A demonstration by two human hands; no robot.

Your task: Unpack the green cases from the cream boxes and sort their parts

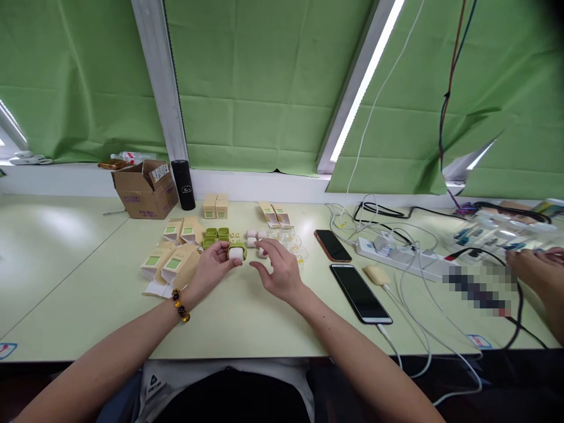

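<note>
Centre of the frame, the left hand (212, 262) is pinching a small white block seated in a green tray (237, 253), lifted just off the pale green counter (88, 282). The right hand (279, 271) is hovering just beside it, fingers loosely spread and holding nothing, its fingertips close over a few small pinkish-white blocks (255, 238) lying on the counter.

Behind the hands, more empty green trays (215, 234) are sitting in a cluster, with clear plastic lids (294, 242) just to their right. Left of centre, a spread of tan cartons with green labels (174, 258) is lying on its sides, some with flaps open.

To my eye this is the fitting step: one block is being settled into its tray before it gets covered or boxed. The next move would seem to call for the free right hand to pick something from the pile near it, a lid or another block, while the left is keeping the tray level so the block sits square.

Right of centre, two phones (359, 292) are lying face up by a white power strip (399, 254), and another person's hand (540, 267) is working at the far right edge.
</note>
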